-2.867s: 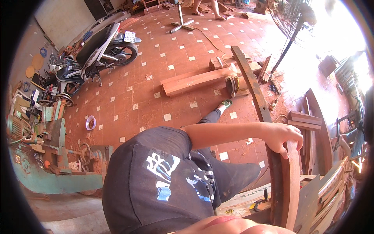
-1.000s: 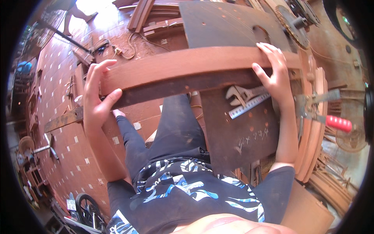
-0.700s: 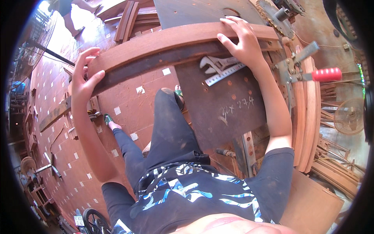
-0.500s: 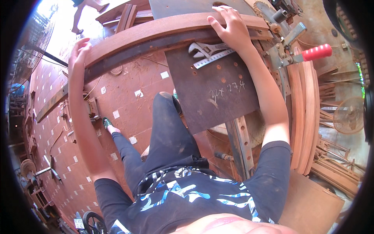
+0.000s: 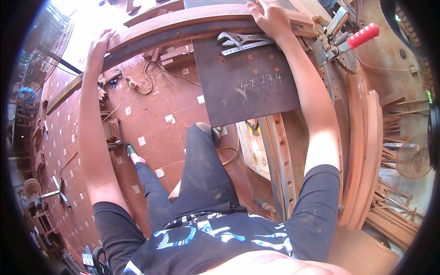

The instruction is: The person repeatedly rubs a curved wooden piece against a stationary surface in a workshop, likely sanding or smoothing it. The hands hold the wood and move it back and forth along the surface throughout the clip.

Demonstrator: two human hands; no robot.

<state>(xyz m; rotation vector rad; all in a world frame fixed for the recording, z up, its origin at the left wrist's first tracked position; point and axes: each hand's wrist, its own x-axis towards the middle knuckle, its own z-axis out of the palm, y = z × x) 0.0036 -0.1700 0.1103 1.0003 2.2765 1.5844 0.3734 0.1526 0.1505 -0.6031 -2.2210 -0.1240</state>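
Curved wooden beam (image 5: 183, 23): laid across far edge of dark metal plate (image 5: 247, 87), beside wrench (image 5: 238, 37) and steel ruler (image 5: 250, 46). Left hand (image 5: 98, 46) gripping outer end, fingers wrapped; right hand (image 5: 270, 16) flat on top, fingers spread. Positioned, seemingly unclamped; red-handled clamp (image 5: 353, 39) untouched.

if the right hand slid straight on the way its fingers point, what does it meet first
The right hand rests flat on the long curved reddish wooden beam, fingers pointing away from the person. Beyond the beam's far edge the picture ends, so nothing is visible in that line.
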